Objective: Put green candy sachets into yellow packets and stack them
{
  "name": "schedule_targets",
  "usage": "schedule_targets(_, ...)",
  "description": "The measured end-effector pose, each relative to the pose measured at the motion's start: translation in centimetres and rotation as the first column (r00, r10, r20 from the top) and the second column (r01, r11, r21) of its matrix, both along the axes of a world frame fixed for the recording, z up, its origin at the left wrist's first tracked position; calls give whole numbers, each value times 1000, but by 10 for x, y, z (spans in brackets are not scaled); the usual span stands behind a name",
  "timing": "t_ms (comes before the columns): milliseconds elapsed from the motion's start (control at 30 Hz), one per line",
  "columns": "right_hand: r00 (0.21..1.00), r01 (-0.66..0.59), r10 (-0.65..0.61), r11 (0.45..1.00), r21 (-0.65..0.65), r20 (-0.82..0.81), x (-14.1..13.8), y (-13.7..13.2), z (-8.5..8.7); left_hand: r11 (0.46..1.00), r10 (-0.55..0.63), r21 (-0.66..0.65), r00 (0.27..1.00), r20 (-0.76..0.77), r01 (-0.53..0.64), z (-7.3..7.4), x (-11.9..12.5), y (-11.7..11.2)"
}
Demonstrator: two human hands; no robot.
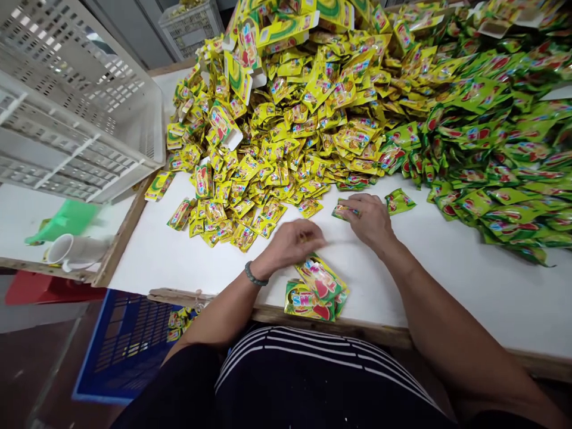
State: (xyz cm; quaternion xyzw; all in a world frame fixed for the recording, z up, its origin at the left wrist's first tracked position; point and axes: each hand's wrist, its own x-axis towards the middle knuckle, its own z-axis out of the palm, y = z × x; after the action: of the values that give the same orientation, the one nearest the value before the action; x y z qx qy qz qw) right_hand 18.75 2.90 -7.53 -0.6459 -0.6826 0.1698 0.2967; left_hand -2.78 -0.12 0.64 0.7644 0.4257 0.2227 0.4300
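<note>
My left hand [297,241], with a beaded bracelet [255,274] on its wrist, is curled over the white tabletop. A bit of a yellow sachet shows between its closed fingers, which are slightly blurred. My right hand [370,219] pinches a small green sachet [340,210] lying at the near edge of the pile. Just right of that hand, apart from it, lies another green sachet [399,201]. Below my left hand, a few flat printed cartons [319,277] with watermelon pictures overlap near the table's front edge.
Yellow sachets [286,149] are heaped at the centre, with open cartons [286,33] on top. Green sachets [491,149] fill the right. A white crate [80,101], a white mug [78,250] and a green blurred sheet [67,220] are left. A blue crate [120,345] stands below.
</note>
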Motion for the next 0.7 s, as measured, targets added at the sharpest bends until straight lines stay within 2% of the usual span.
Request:
schedule_targets(33,1000,-6,6,1000,0,-4,-2,0,-1,984,175,63,979,-104,-169,-4,-2,2)
schedule_targets(67,1000,-2,2,1000,0,0,-3,0,-2,950,307,124,930,-203,-286,-9,-3,4)
schedule_targets(100,1000,9,-9,1000,-2,10,-4,0,-3,926,375,166,882,-287,-340,-13,-4,6)
schedule_targets(167,998,50,-49,999,-22,38,-7,-1,-4,926,377,170,839,-393,-336,-20,-3,10)
schedule_targets(233,996,74,-70,995,-70,53,-8,-1,-3,933,359,125,846,-395,-337,-24,-2,13)
schedule_targets(300,997,62,-57,990,-123,43,-8,-3,2,918,390,45,875,-286,-394,-28,-2,16)
schedule_targets(367,999,43,-47,988,-151,-21,-8,-6,10,893,435,-94,897,-80,-441,-33,-3,19)
schedule_targets(467,973,43,-77,987,-155,-218,-7,-11,26,857,478,-319,856,197,-405,-42,-7,24)
schedule_targets(567,871,-91,-7,980,-175,-492,-11,-15,38,810,538,-445,786,304,-382,-46,-9,25)
schedule_targets(633,758,-229,74,961,-157,-648,-16,-17,42,791,558,-498,754,347,-356,-43,-7,23)
schedule_targets(700,672,-307,104,940,-147,-733,-22,-18,42,788,535,-546,755,379,-285,-36,-4,20)
